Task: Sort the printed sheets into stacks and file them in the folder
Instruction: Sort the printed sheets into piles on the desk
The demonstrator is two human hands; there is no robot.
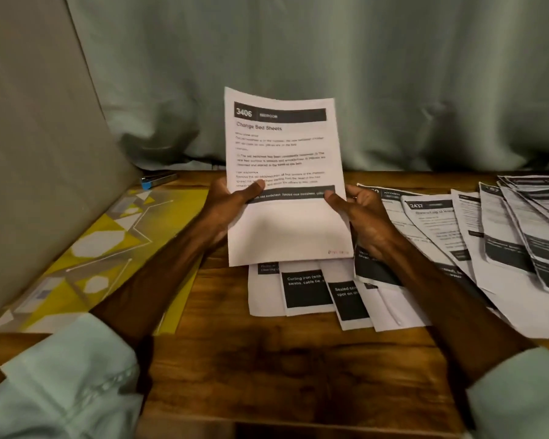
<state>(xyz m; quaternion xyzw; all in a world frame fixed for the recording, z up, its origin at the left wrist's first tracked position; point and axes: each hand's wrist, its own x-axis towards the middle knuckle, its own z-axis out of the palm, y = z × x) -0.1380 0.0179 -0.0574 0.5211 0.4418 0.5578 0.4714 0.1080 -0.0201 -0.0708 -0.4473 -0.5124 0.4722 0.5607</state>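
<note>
Head view: nearest, overlapped printed sheets (305, 293) lie on the table (267, 365), tops hidden under the held sheet (282, 147). It is held upright, long axis vertical, "3406" heading uppermost, pinched at both side edges by the left hand (232, 202) and right hand (363, 217), thumbs on the print, fingers mostly hidden behind. The yellow folder (108, 248) is laid flat at left; further sheets (504, 223) at right are cut by the frame.

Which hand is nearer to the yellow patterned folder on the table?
Left. The left hand grips the white printed sheet at the edge beside the yellow patterned folder; the right hand holds the opposite edge, farther away.
</note>
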